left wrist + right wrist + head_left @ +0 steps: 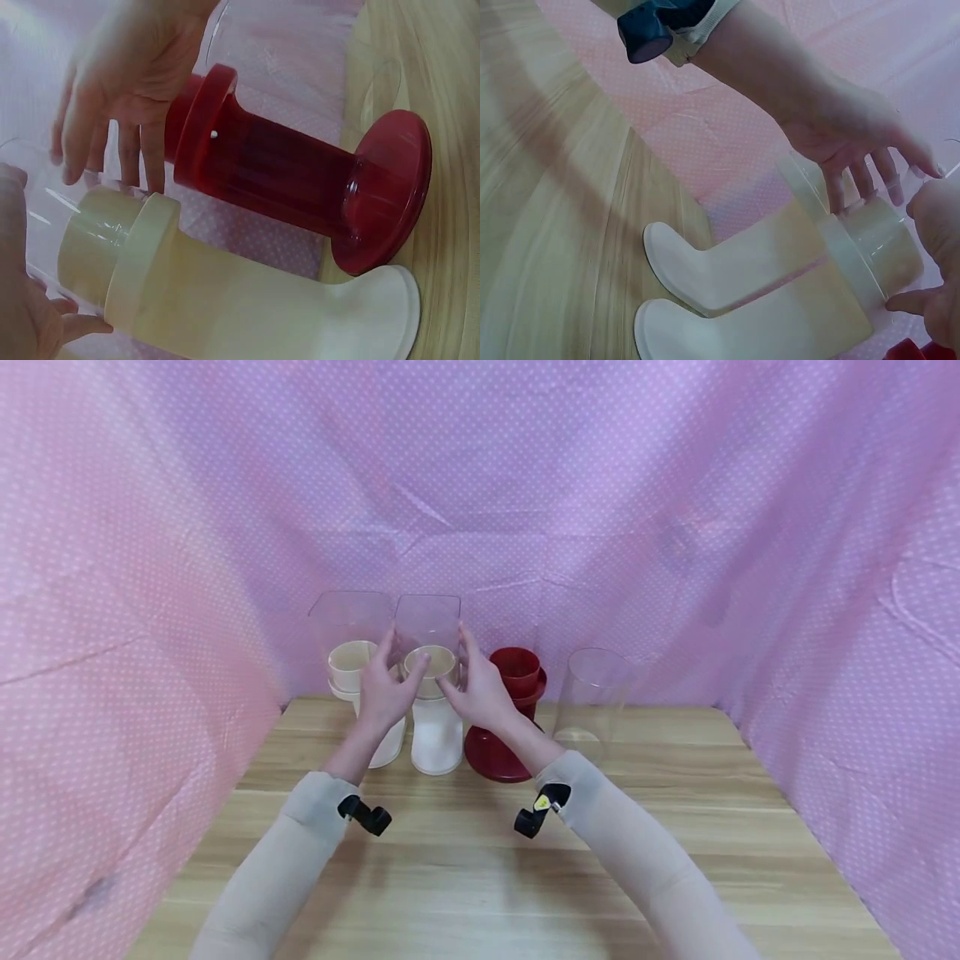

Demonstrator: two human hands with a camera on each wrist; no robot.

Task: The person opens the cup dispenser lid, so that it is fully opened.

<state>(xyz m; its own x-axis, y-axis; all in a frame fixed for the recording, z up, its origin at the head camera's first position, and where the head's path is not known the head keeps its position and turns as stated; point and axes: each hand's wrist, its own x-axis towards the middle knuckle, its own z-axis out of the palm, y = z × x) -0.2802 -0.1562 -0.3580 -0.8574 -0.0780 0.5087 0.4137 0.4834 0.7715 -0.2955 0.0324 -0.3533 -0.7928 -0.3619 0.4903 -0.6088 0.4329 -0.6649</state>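
A clear square plastic cover (427,610) stands around the cream cup-shaped top (90,236) of the middle white pedestal (437,739). My left hand (386,689) holds the cover's left side, its thumb across the front. Opposite it, my right hand (483,689) holds the right side, fingers along the wall and thumb in front. In the left wrist view, the fingertips of both hands lie close to the cream collar (142,262). A second white pedestal (757,255) with a clear cover (348,610) is just left of my left hand.
A red pedestal (502,752) with a red cup-shaped top (515,668) stands right beside the middle one, partly behind my right wrist. Farther right is a clear round tube (592,702). The wooden table (465,877) meets pink dotted cloth (480,468) at the back.
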